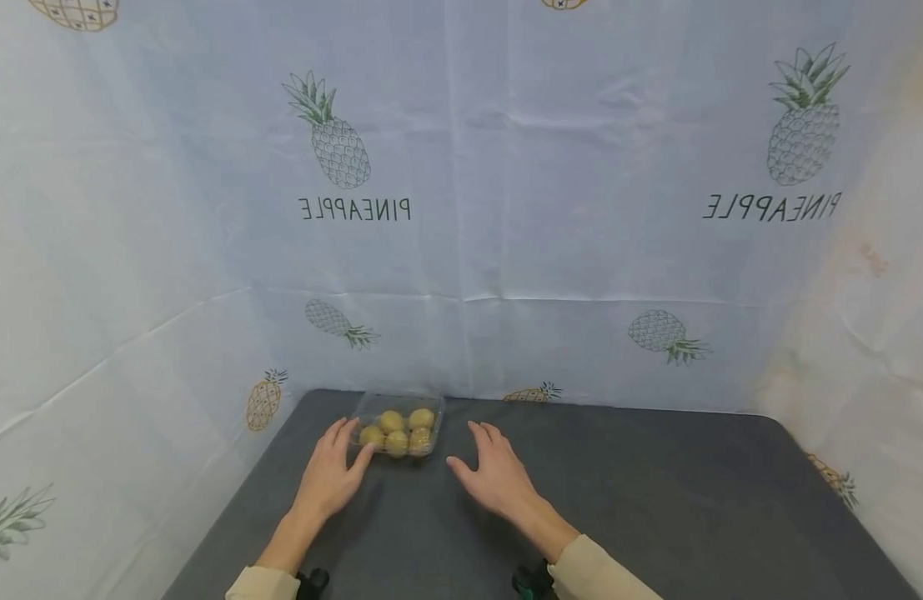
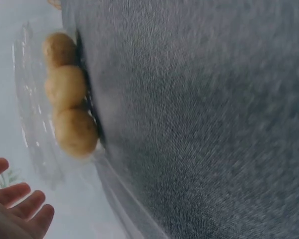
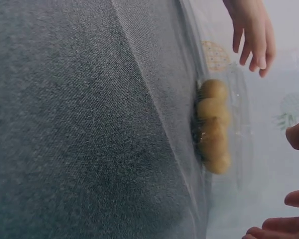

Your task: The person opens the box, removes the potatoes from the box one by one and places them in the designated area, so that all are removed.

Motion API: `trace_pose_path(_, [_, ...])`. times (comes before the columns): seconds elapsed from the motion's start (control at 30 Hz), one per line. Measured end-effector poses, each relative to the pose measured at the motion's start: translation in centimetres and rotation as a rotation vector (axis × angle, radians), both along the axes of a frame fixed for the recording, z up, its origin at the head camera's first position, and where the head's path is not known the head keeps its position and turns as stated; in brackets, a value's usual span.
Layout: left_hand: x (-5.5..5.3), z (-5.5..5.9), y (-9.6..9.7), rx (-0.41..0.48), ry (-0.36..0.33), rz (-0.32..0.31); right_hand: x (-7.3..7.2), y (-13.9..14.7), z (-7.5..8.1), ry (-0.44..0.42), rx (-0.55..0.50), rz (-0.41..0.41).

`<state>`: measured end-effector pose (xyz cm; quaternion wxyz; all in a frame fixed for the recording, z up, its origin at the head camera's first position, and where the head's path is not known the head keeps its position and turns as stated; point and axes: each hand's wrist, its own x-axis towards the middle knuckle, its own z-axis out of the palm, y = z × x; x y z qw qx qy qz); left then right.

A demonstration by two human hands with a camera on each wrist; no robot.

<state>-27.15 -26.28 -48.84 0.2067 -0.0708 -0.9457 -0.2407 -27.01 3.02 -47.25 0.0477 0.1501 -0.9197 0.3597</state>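
Observation:
Several round yellow-brown potatoes (image 1: 390, 421) sit in a clear plastic container (image 1: 378, 404) near the table's back edge, left of centre. My left hand (image 1: 332, 471) is at the container's left front side, thumb spread from the fingers; whether it touches the plastic I cannot tell. To the right of the container, and apart from it, my right hand (image 1: 499, 475) hovers with its thumb spread and nothing held. In the left wrist view, potatoes (image 2: 70, 87) line the container's near side. The right wrist view shows my left hand (image 3: 254, 30) above the container.
A dark grey cloth-like surface covers the table (image 1: 656, 500). White cloth walls (image 1: 544, 233) printed with pineapples stand behind it and on both sides, close to the container's back. A crease (image 3: 149, 89) runs along the table surface in the right wrist view.

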Motion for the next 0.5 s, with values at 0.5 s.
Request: trace_pose_path(0.5, [-2.8,0.3,-1.2,0.136,-0.201,-0.020,-2.9,-3.0,-0.5,-0.073,-0.142,0.027])
